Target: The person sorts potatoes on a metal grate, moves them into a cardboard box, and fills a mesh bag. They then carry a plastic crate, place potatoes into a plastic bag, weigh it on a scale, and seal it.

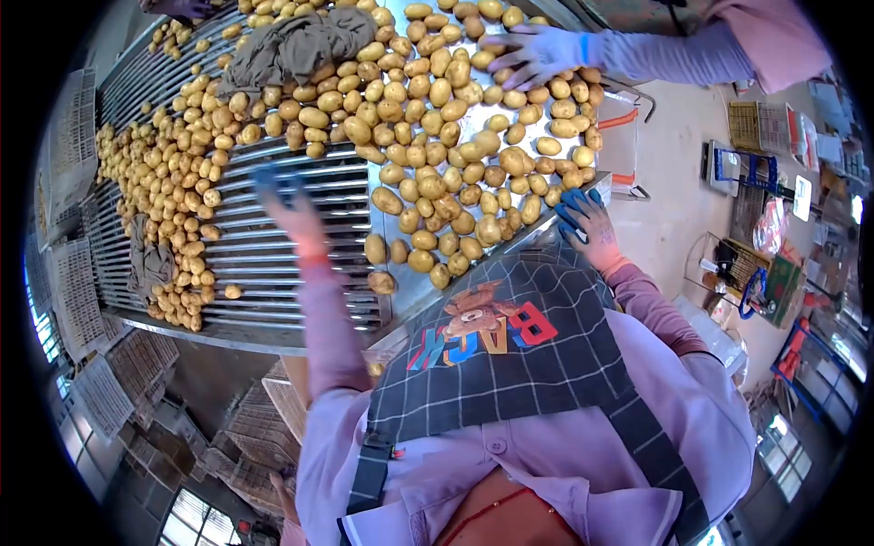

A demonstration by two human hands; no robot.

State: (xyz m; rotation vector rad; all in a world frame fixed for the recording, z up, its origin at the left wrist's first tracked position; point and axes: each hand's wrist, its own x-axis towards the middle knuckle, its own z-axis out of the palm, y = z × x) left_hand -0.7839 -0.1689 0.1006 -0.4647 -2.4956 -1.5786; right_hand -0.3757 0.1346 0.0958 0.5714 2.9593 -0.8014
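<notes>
My left hand (293, 218), in a blue-tipped glove and smeared by motion, is over the bare metal bars (273, 246) of a slatted roller bed. I cannot make out its fingers or anything in them. My right hand (592, 227), gloved with dark blue fingers, rests on the rim of the metal sorting table, beside the nearest potatoes. Its fingers are stretched apart and hold nothing. Many loose yellow potatoes (442, 187) cover the shiny metal plate between my hands. A denser heap of potatoes (173, 164) lies on the bars to the left.
Across the table, a co-worker's gloved hand (537, 56) lies over potatoes. A crumpled grey cloth (305, 45) sits on the potatoes, and another cloth (150, 255) lies at the left. Plastic crates (127, 373) are stacked at the lower left. A scale (721, 168) stands at the right.
</notes>
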